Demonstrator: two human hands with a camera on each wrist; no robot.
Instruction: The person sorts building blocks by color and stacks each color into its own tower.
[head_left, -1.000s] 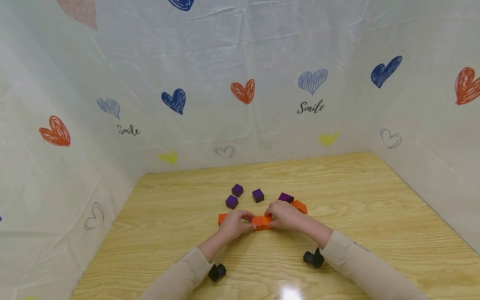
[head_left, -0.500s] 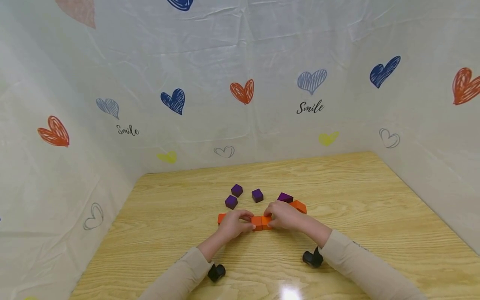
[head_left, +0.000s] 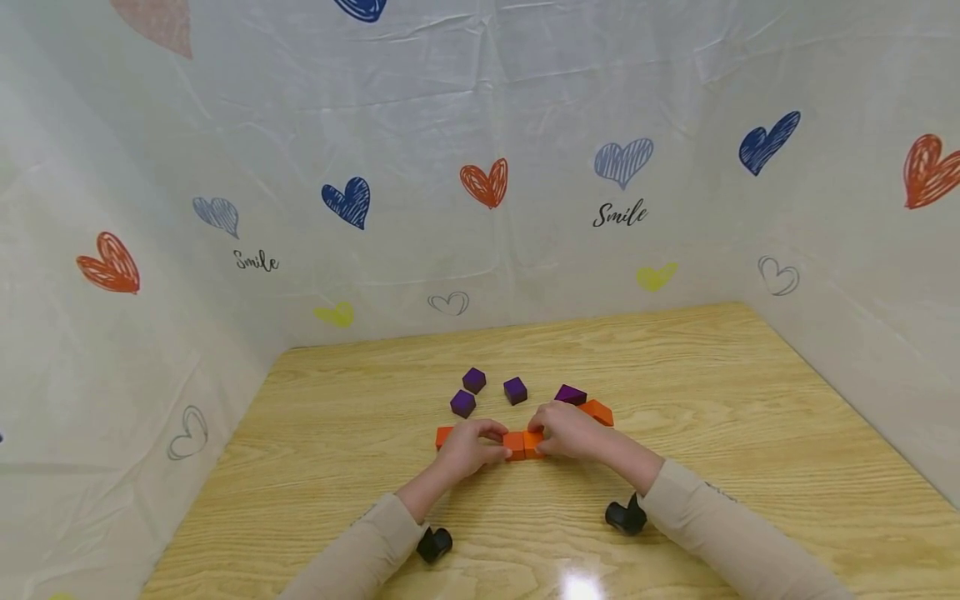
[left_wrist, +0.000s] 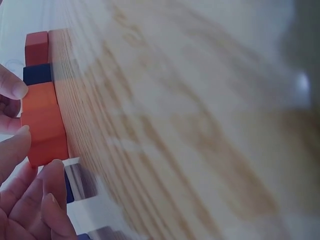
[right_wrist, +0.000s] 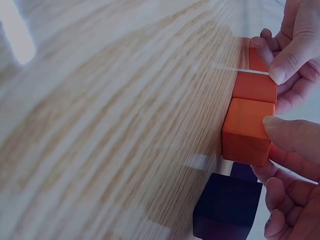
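Observation:
Two orange cubes stand side by side on the wooden table, faces together. My left hand (head_left: 467, 450) pinches the left orange cube (head_left: 513, 446) between thumb and fingertips; the left wrist view shows the thumb at one edge of this cube (left_wrist: 45, 137). From the other side my right hand (head_left: 572, 431) pinches the right orange cube (head_left: 533, 445). Its thumb rests against the near face of that cube (right_wrist: 245, 131) in the right wrist view. Another orange block (head_left: 444, 437) lies beside my left hand, partly hidden by it.
Behind the hands are three purple cubes (head_left: 463, 404). A purple triangular block (head_left: 572, 394) and an orange angled block (head_left: 598, 412) lie beyond my right hand, partly covered. The wooden table (head_left: 337, 400) meets a white heart-printed cloth (head_left: 420, 250). Black wrist devices (head_left: 626, 517) hang by the sleeves.

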